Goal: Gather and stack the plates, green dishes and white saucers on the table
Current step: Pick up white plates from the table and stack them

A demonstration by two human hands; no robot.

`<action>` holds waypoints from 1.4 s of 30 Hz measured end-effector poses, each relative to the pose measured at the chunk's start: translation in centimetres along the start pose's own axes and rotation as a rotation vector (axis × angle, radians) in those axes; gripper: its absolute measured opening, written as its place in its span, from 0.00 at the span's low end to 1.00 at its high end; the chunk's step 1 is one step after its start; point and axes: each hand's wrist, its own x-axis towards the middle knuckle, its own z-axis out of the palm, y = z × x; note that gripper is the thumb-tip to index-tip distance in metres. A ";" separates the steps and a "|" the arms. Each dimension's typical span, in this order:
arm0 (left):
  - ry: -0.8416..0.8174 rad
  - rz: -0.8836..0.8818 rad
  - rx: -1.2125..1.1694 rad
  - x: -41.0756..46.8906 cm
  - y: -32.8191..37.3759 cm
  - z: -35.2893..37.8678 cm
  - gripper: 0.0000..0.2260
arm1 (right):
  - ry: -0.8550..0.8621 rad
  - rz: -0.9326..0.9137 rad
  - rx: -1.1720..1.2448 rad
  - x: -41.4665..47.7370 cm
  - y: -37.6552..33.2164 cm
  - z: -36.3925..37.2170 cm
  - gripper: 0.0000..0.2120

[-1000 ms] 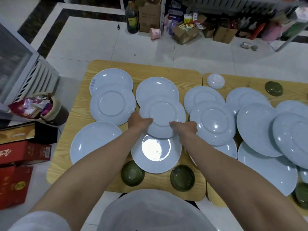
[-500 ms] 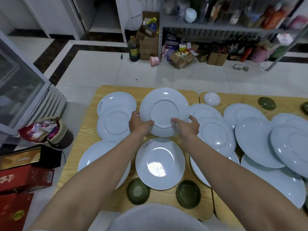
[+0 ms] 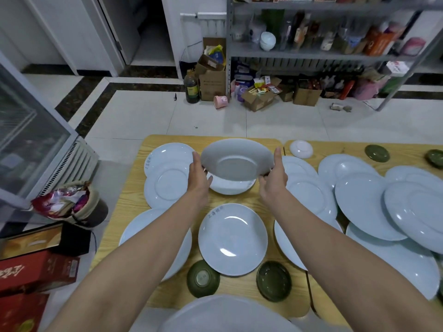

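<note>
A white plate (image 3: pixel 237 159) is hanging above the table (image 3: pixel 130 200).
The left hand (image 3: pixel 199 180) and right hand (image 3: pixel 273 183) are gripping opposite rims; it is tilting, underside facing the camera, long axis left-right, over another plate (image 3: pixel 230 189).

Oil btl (image 3: pixel 191 88), cardboard box (image 3: pixel 212 85), metal shelf (image 3: pixel 299 54) w/ jars, red boxes (image 3: pixel 38 271)

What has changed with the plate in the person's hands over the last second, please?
The left hand and right hand, gripping opposite rims throughout, lifted the plate clear of the plate beneath and tilted it, far edge highest. The other plates and green dishes on the table stayed put.
</note>
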 end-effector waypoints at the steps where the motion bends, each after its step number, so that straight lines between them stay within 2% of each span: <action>1: -0.009 -0.015 -0.039 0.0 0.0 -0.1 0.28 | -0.003 0.008 0.021 0.0 0.1 0.0 0.18; 3: -0.010 -0.042 -0.098 0.0 0.0 -0.3 0.22 | 0.013 0.016 0.051 0.2 0.3 0.0 0.13; 6: -0.013 -0.033 -0.024 -0.1 -0.1 -0.8 0.15 | 0.014 0.028 0.007 0.3 0.8 -0.8 0.17; 10: -0.116 0.065 0.292 -0.1 -0.8 -2.1 0.19 | -0.046 -0.033 -0.318 0.9 1.0 -3.0 0.11; 12: -0.120 0.101 0.365 -0.1 -1.0 -2.4 0.22 | -0.109 -0.039 -0.432 1.0 0.7 -4.1 0.13; 15: -0.122 0.106 0.396 0.2 -1.2 -2.8 0.23 | -0.217 0.046 -0.521 0.9 0.2 -5.2 0.15; 18: -0.151 0.071 0.353 0.7 -1.1 -2.9 0.21 | -0.221 0.063 -0.474 1.0 -0.7 -5.9 0.16; 20: -0.113 0.071 0.357 1.2 -0.8 -3.0 0.22 | -0.178 0.022 -0.427 1.1 -1.3 -6.0 0.17; 24: 0.023 0.103 0.639 2.5 -1.4 -3.9 0.24 | -0.078 -0.027 -0.294 1.9 -2.4 -5.9 0.18; 29: 0.064 0.064 0.782 3.3 -3.1 -4.1 0.24 | -0.043 -0.059 -0.212 2.5 -2.7 -5.3 0.23; 34: -0.014 0.225 1.329 3.7 -4.6 -3.5 0.26 | -0.028 -0.040 -0.179 3.2 -2.3 -5.0 0.24; 36: -0.023 0.231 1.512 3.9 -5.1 -3.1 0.26 | -0.018 -0.029 -0.160 3.5 -2.2 -5.0 0.23; 42: -0.054 0.181 1.731 4.4 -6.7 -2.0 0.27 | 0.009 -0.003 -0.150 4.8 -2.1 -5.1 0.23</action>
